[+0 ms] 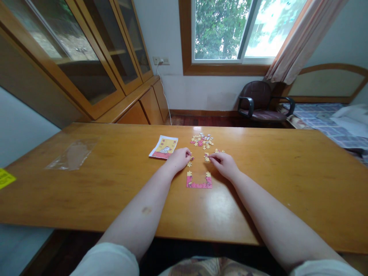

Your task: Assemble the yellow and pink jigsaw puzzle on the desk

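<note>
Right hand, one: thumb and forefinger nearly together at the edge of a yellow piece; whether it is pinched or merely touched cannot be told. Left hand, one: fingers curled, tips at a small dark-marked piece (partly hidden, so its hold cannot be told either). Loose yellow piece, just below the left fingertips. Joined puzzle border, one, U-shaped, pink with yellow upper ends, flat on the table, nearer the body than both hands. Pieces, few, beside the far edge of the right hand. Piece pile, one, pink, yellow and pale, beyond the hands. Picture sheet, one, yellow and pink with a white animal, just left of the pile and beyond the left wrist. Clear plastic bag, one, crumpled, far left. Wooden table, one, glossy, bearing all these. Armchair, one, dark, beyond the table, below the window.
</note>
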Action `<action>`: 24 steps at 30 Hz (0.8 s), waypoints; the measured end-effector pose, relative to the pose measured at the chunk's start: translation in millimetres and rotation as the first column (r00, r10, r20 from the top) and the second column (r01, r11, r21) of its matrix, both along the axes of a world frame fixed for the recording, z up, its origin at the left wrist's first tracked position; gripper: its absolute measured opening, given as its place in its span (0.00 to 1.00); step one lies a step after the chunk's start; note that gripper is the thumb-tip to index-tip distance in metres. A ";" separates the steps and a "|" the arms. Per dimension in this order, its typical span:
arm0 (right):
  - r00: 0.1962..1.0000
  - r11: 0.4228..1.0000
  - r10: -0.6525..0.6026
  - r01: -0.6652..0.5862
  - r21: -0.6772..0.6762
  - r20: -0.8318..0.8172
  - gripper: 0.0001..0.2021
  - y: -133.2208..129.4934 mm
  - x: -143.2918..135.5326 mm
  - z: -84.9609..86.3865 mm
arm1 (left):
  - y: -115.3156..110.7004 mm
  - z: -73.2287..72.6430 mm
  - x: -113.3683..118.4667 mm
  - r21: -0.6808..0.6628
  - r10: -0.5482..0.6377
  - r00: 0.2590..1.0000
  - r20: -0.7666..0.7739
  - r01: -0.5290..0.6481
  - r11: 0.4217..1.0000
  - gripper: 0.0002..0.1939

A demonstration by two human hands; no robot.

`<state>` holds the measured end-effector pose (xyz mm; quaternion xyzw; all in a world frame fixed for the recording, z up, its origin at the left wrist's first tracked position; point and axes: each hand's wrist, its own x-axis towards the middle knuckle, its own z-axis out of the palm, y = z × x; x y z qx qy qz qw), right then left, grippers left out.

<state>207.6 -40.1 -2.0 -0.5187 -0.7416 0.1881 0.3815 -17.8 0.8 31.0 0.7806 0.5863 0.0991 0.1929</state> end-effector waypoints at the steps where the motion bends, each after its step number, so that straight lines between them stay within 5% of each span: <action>1: 1.000 1.000 -0.003 0.003 -0.001 -0.001 0.10 0.0 -0.1 -0.2 | -0.9 0.3 0.9 0.013 -0.032 0.999 0.004 0.032 0.999 0.10; 8: 1.000 1.000 -0.011 0.011 -0.001 -0.011 0.09 -0.2 -0.6 -0.7 | -8.1 -1.9 10.7 0.032 -0.292 0.956 0.007 0.291 0.956 0.11; 16: 1.000 1.000 -0.006 0.006 0.003 -0.024 0.09 -0.5 -1.5 0.3 | -8.5 1.7 7.2 0.118 -0.201 0.973 -0.111 0.214 0.970 0.11; 24: 1.000 1.000 -0.010 0.010 -0.019 -0.026 0.10 0.3 -0.8 -2.1 | -16.1 -4.7 14.4 0.087 -0.274 0.947 -0.169 0.291 0.953 0.11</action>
